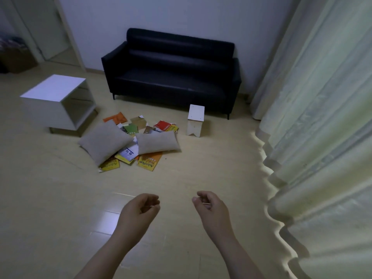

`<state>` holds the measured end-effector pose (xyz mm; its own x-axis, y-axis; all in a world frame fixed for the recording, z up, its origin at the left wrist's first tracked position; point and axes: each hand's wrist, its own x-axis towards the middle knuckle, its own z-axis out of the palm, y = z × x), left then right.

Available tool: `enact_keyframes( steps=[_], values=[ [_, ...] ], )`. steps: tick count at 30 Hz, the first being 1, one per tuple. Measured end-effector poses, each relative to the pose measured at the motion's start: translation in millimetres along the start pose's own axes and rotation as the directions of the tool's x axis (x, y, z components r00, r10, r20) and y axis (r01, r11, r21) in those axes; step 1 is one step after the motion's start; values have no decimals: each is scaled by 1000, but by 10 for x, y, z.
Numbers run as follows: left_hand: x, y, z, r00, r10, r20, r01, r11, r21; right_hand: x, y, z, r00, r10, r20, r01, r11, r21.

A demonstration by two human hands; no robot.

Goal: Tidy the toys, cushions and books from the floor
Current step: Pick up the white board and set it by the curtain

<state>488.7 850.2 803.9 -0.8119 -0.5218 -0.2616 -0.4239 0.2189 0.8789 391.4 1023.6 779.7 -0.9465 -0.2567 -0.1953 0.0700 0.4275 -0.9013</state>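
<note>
Two beige cushions lie on the wooden floor in front of the sofa: the left cushion (pixel 104 142) and the right cushion (pixel 157 144). Several books are scattered around and under them, among them an orange-yellow book (pixel 149 161), a yellow book (pixel 110 165), a white book (pixel 128 152) and a red book (pixel 164 125). My left hand (pixel 141 208) and my right hand (pixel 209 206) hang in the foreground, well short of the pile. Both have loosely curled fingers and hold nothing.
A black sofa (pixel 173 73) stands against the far wall. A white open-sided cabinet (pixel 58 101) sits left of the pile, and a small white stool (pixel 195 120) sits to its right. Pale curtains (pixel 322 117) hang along the right side. A doorway opens at the far left.
</note>
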Motion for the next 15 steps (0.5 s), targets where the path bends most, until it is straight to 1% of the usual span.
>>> enact_keyframes(
  steps=[5, 10, 15],
  values=[
    [496, -60, -282, 999, -29, -32, 28, 999, -29, 470, -222, 350, 999, -8, 45, 9, 1000, -15],
    [1069, -145, -617, 999, -44, -20, 43, 999, -33, 929, -442, 812, 999, -1, 53, 2, 1000, -23],
    [1790, -212, -1256, 998, -58, -31, 56, 996, -76, 1465, -860, 1504, 998, 6, 55, -6, 1000, -10]
  ],
)
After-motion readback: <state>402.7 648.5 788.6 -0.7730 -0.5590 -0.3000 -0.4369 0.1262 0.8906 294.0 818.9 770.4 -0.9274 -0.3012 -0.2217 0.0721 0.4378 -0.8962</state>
